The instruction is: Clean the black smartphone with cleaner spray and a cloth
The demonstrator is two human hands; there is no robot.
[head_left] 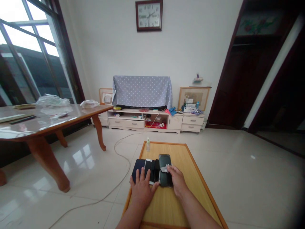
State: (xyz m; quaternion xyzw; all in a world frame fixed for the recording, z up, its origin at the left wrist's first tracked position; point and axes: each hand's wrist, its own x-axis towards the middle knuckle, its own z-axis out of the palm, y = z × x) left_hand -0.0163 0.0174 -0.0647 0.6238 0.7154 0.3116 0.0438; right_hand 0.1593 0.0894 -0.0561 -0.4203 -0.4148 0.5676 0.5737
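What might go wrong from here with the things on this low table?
The navy item seems to reach the left edge of the low table, so a nudge from the left hand might tip it off. The dark phone lies close beside other devices; pressure from the right hand through the white piece might push it into them. The small bottle stands by the far left corner and might topple if bumped.

The surface (190,171) is free right of the right hand (178,179) and beyond the phones (156,168); a bottle (148,145) stands in the way at far left.
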